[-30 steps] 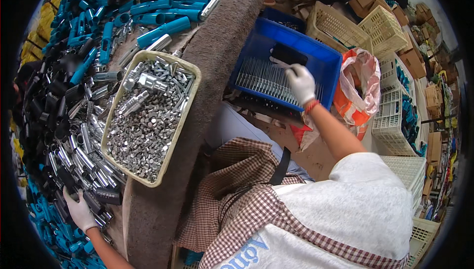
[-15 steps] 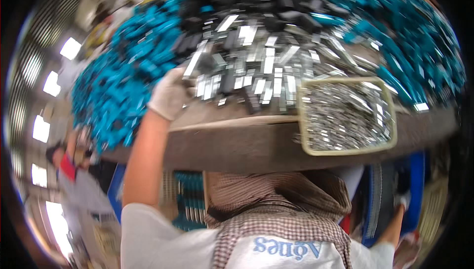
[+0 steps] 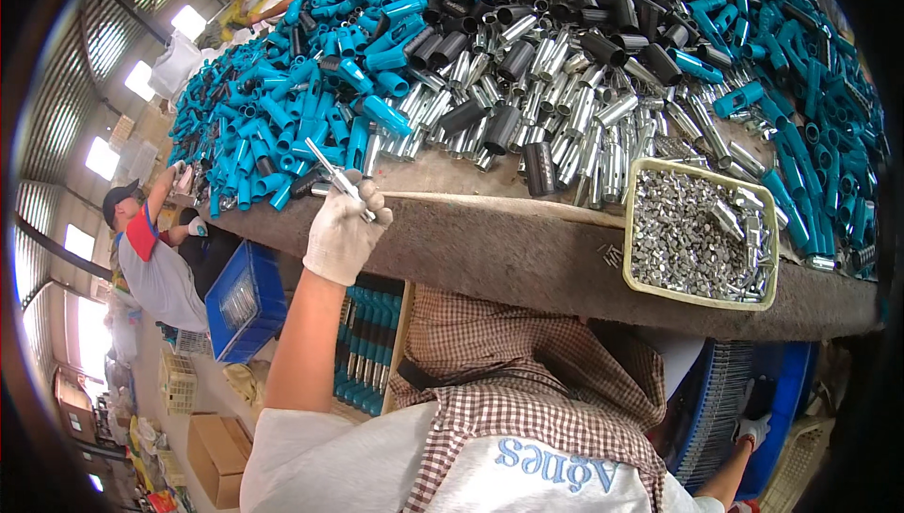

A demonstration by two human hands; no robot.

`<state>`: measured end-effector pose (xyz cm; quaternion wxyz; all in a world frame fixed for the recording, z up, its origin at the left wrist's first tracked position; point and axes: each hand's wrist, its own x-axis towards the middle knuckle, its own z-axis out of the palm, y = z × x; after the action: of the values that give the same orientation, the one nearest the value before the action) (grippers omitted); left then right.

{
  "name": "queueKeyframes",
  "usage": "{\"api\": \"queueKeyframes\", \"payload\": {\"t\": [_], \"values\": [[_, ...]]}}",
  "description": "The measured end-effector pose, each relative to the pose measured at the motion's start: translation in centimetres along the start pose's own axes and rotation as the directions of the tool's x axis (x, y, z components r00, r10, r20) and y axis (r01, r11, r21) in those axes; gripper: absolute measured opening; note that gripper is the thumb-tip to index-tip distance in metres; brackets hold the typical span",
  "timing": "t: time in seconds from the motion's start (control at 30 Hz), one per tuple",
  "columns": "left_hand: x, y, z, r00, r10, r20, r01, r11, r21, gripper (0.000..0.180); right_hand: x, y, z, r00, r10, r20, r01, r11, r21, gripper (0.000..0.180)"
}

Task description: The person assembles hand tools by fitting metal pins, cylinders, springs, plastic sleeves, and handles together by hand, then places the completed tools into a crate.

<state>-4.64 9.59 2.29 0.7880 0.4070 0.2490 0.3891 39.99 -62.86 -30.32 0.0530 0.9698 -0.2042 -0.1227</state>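
Thin silver metal rod [image 3: 331,170] pinched in the gloved left hand [image 3: 344,231] at the table's [image 3: 527,249] near edge, pile of teal and silver tubes [image 3: 452,89] just beyond, tray of small metal pieces [image 3: 702,235] to the right, gloved right hand [image 3: 753,430] low near a blue crate [image 3: 716,419], its grip unclear

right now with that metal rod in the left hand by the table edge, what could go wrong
1. The left hand pinches a thin metal rod right beside the heaped blue tubes; a nudge could roll some off the table.
2. The tray of small metal parts sits at the table's near edge, so a bump might tip it.
3. The right hand is low in the blue crate, apart from the left; working both at once may cause a fumble.
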Motion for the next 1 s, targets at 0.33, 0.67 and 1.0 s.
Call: {"api": "queueKeyframes", "payload": {"t": [0.33,0.67,1.0], "values": [[14.1,-0.4,2.6,0.906,0.283,0.314,-0.268,-0.190,0.944,0.046,-1.6,1.1,-2.4,0.966,-0.250,0.060,0.215,0.913,0.347,0.068],[22.7,3.9,-4.8,0.965,0.128,0.231,-0.174,-0.351,0.920,0.055,-24.8,-6.7,-12.8,0.680,-0.331,-0.654,0.715,0.498,0.491,0.012],[-3.2,-3.9,5.6,0.888,-0.143,0.438,-0.447,-0.037,0.894,0.032,-43.3,-22.2,-21.8,0.181,-0.697,-0.694,0.507,-0.538,0.673,0.064]]}}
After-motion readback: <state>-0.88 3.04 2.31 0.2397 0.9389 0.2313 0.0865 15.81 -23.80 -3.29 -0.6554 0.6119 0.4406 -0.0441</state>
